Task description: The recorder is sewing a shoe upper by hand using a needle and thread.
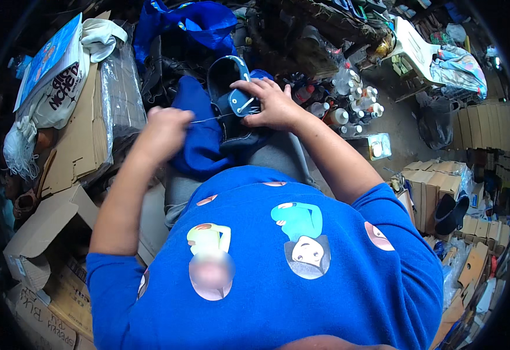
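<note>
Shoe (238, 102) over the lap: lie?

Long axis runs roughly away from the body; can't tell toe end.

Hands?

Left hand (167, 131) fisted on thread (211, 118), drawn taut sideways; right hand (269, 104) pinches shoe edge, fingers half spread.

Writing?

White bag (60, 105), dark print; carton (42, 324), handwritten.
</note>
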Motion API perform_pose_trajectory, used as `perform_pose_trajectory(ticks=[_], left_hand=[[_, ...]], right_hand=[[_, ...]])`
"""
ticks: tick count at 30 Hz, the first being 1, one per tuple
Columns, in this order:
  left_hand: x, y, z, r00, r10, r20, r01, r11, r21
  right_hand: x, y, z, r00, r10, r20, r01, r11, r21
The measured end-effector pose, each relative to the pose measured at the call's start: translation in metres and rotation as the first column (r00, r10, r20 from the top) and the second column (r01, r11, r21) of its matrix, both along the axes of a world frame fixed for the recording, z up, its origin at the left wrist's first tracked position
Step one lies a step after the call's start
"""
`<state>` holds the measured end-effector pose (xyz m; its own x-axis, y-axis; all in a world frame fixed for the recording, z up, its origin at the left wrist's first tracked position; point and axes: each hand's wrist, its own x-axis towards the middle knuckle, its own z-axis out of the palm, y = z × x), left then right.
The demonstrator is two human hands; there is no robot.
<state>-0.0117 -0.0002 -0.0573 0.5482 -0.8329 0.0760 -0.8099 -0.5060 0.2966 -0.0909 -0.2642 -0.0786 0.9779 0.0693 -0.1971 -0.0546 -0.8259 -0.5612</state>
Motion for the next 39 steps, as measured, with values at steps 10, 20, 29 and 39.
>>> perform_pose_trajectory(ticks=[10,20,29,39], left_hand=[[0.004,0.007,0.003,0.226,-0.697,-0.681,-0.775,0.295,-0.558],[0.071,0.178,0.087,0.71,-0.436,-0.553,-0.54,0.167,-0.825],[-0.002,-0.001,0.013,0.775,0.065,-0.629,-0.475,0.717,-0.51],[0.002,-0.058,-0.03,0.866,0.033,-0.498,-0.24,0.903,-0.356]], right_hand=[[0.01,0.009,0.003,0.996,0.049,-0.074,-0.049,0.999,-0.01],[0.009,0.011,0.005,0.998,0.047,-0.045,-0.044,0.997,0.06],[-0.003,0.028,0.026,0.914,0.055,0.402,0.001,0.99,-0.138],[-0.007,-0.013,0.01,0.976,-0.121,-0.183,0.219,0.564,0.796]])
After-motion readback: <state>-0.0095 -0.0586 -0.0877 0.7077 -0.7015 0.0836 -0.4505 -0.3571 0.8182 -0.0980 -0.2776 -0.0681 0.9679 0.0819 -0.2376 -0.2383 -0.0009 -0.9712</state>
